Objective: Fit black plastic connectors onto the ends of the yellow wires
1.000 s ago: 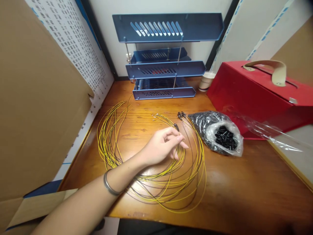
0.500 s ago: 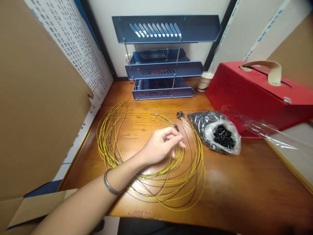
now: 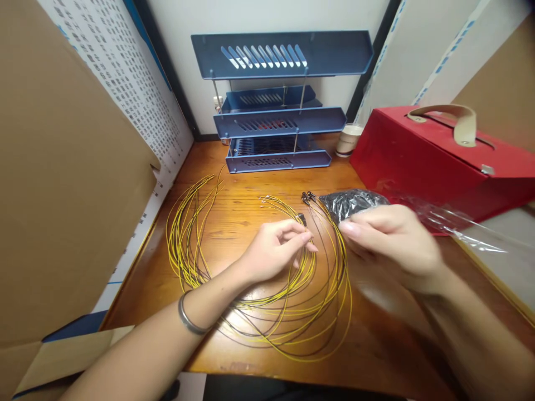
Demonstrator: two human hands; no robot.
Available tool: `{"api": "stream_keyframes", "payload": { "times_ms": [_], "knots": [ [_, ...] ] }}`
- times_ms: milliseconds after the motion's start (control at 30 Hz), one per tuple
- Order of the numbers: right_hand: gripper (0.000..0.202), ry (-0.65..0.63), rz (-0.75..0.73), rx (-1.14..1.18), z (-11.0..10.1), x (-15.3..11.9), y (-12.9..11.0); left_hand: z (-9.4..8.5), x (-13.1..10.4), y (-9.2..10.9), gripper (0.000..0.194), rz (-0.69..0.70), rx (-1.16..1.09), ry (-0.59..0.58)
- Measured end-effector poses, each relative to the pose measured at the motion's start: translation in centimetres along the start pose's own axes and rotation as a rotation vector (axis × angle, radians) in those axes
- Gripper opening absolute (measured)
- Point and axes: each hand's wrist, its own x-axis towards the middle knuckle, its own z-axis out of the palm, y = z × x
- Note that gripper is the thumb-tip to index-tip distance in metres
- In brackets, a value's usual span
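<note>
Nearest, along the front of the wooden table [image 3: 251, 365], the left forearm came in from the lower left with a dark band [image 3: 190, 317] around its wrist, close to a folded cardboard flap [image 3: 71, 356] at that side. Loops of yellow and dark wires [image 3: 178, 256] lay on the tabletop, passing beneath the left wrist and spreading to both sides of it. Over the middle of these loops, the left hand [image 3: 278, 249] had its thumb and forefinger pinched on a thin wire, with a dark connector [image 3: 301, 219] showing just beyond the fingertips. The right hand [image 3: 395, 242], blurred, hung to the right of the loops with its fingers curled in and its thumb pointing toward the left hand; whether it gripped anything could not be told. A little farther back, bare wire ends [image 3: 265, 199] fanned out behind the left hand, and a small cluster of dark tips [image 3: 308, 197] lay beside a shiny plastic bag [image 3: 346, 201], which the right hand partly hid. Behind that, a clear plastic strip [image 3: 463, 229] stretched in front of a red box [image 3: 422, 156] with a pale handle [image 3: 467, 122] on top. A paper cup [image 3: 349, 140] stood between the box and a blue three-tier tray rack [image 3: 280, 161], and farthest off rose a pale wall panel [image 3: 267, 14] edged in black.
</note>
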Motion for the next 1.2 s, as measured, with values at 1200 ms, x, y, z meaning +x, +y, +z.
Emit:
{"api": "stream_keyframes", "payload": {
  "times_ms": [1200],
  "knots": [
    [0.021, 0.08, 0.18, 0.23, 4.5, 0.2, 3.1, -1.3, -0.3, 0.8, 0.013, 0.602, 0.78, 0.32]
  ]
}}
